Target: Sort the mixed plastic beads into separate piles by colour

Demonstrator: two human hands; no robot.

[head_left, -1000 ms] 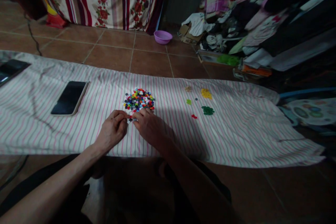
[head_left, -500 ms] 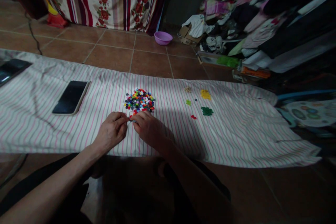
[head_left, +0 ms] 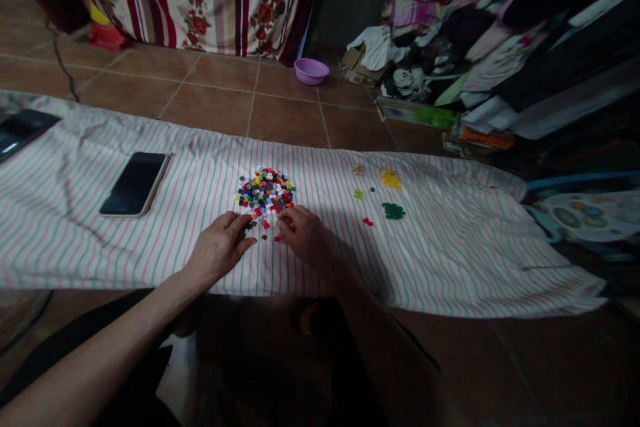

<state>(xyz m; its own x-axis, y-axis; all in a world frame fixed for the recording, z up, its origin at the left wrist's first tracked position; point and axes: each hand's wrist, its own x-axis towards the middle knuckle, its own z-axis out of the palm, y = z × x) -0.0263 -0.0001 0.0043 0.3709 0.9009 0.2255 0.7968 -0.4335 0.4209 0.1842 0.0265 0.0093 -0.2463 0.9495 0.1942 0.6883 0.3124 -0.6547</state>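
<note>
A pile of small mixed-colour pieces (head_left: 266, 190) lies on the striped cloth (head_left: 320, 267), a few of them loose at its near edge. My left hand (head_left: 223, 243) rests at the pile's lower left, thumb and fingers apart, nothing seen between them. At the lower right of the pile is my right hand (head_left: 301, 230), its fingers drawn together at the pieces; what they hold, if anything, is too small to name. Farther right are sorted groups: dark green (head_left: 393, 211), yellow (head_left: 391, 179), light green (head_left: 358, 193), red (head_left: 368, 221) and beige (head_left: 357, 169).
A phone (head_left: 134, 184) lies left of the pile, with another dark device (head_left: 25, 130) at the far left. Beyond the cloth, a purple basin (head_left: 311, 71) stands on the tiled floor. Clothes (head_left: 415, 13) are heaped at the back right.
My hands have moved apart. My right hand has shifted right, my left fingers have spread, and loose pieces now show between the hands.
</note>
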